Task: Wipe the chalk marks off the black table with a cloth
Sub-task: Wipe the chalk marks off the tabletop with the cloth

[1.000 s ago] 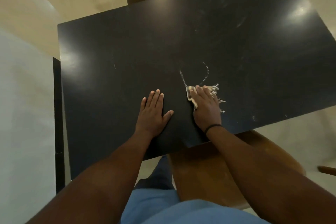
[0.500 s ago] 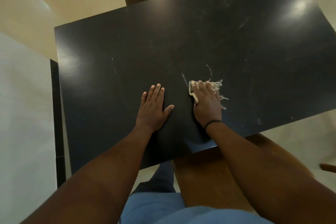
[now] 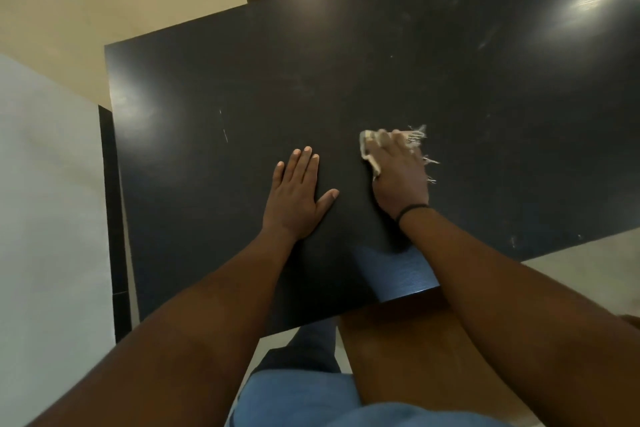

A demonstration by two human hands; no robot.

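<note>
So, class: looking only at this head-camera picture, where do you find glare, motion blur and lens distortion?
Head view: bright glare patches on the black table at far right and near left; the right hand and frayed cloth are smeared by motion, while the left hand looks sharp; the wide-angle lens bows the table edges.

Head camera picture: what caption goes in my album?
Right hand presses a frayed cloth on the black table; left hand rests flat.

left hand (image 3: 294,198) on table (image 3: 485,121) | cloth (image 3: 372,146) under right hand (image 3: 400,177), right of it
</note>
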